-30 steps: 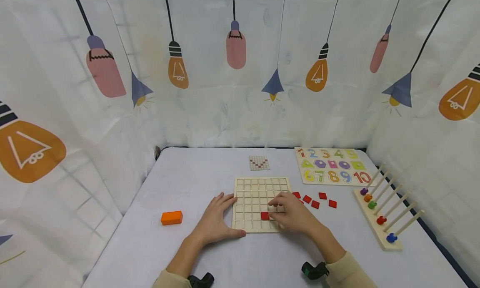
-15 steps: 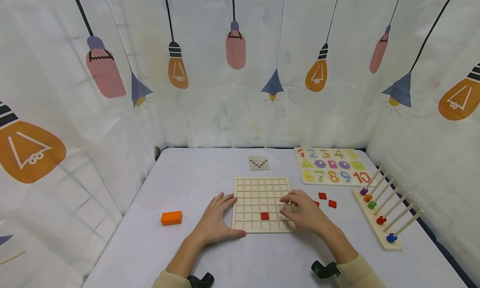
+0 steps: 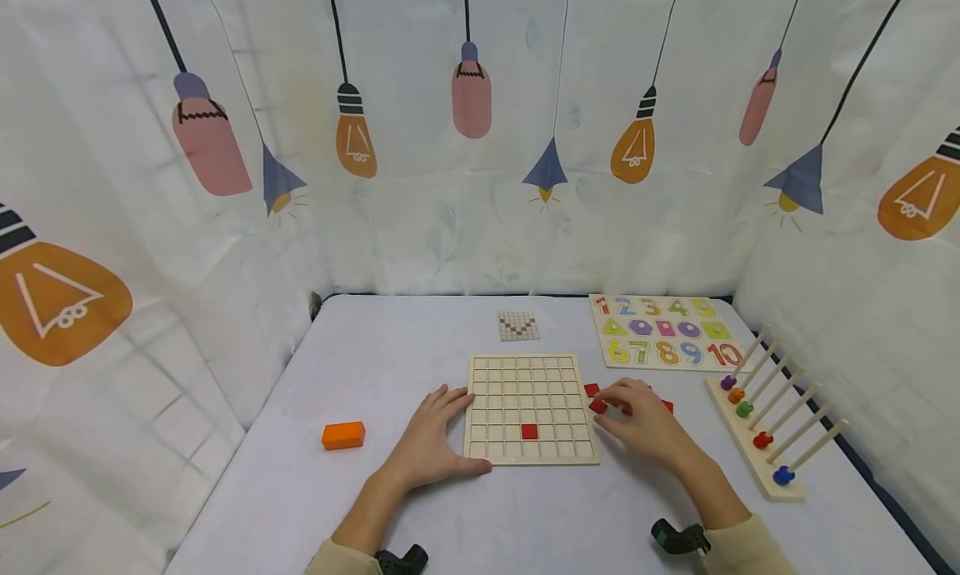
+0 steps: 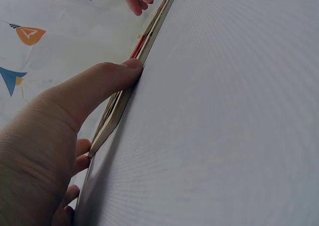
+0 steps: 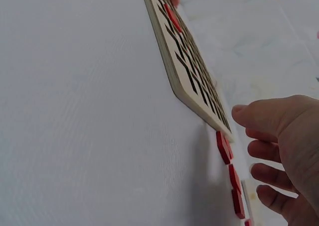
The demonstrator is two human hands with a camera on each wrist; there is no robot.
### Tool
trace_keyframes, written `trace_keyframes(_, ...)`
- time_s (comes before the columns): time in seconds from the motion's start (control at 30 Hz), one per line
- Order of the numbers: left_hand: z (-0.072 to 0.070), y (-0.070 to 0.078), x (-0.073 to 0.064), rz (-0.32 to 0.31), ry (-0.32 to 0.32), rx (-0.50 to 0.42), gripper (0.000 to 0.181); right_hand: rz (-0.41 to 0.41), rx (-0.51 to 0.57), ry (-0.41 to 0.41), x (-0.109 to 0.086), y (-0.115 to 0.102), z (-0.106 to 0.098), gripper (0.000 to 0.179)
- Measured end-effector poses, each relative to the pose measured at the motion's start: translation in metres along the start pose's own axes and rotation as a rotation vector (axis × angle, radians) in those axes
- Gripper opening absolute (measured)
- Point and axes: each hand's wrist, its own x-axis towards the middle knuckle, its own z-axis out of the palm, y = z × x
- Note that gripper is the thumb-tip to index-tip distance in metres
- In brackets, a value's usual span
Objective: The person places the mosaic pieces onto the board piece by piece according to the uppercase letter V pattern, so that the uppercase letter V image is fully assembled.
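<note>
A wooden grid board [image 3: 495, 392] lies flat mid-table, with one red square tile [image 3: 529, 431] in a cell of a lower row. My left hand [image 3: 427, 442] spreads round the board's near left corner, thumb along the near edge, fingertips at the left side. In the left wrist view its thumb [image 4: 112, 79] presses against the board's edge. Just right of the board, my right hand [image 3: 637, 421] hovers over loose red tiles [image 3: 597, 406], partly hiding them. The right wrist view has this hand [image 5: 299, 146] with thumb and fingers apart and nothing between them, above several tiles [image 5: 224, 147].
Behind the board lies a small pattern card [image 3: 519, 326]. An orange block [image 3: 343, 435] sits to the left. At the back right is a number and shape board [image 3: 609, 354], and nearer on the right stands a peg rack [image 3: 787, 485] with coloured pieces.
My right hand has moved rightward off the grid board to the loose red tiles. The red tile stays in its cell. My left hand has kept its place.
</note>
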Motion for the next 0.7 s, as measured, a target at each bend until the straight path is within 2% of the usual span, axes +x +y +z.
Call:
trace_keyframes(0.2,-0.001,0.001,0.0,-0.007,-0.003,-0.002,0.122,-0.004,-0.023,0.034,-0.005,0.015,-0.008,0.027)
trace_keyframes(0.53,-0.001,0.001,-0.001,-0.003,-0.003,-0.002,0.122,0.016,-0.038,0.056,-0.009,0.026,-0.014,0.028)
trace_keyframes(0.7,-0.001,0.001,-0.001,-0.001,-0.004,0.003,0.122,0.064,-0.07,0.048,-0.01,0.034,-0.015,0.03)
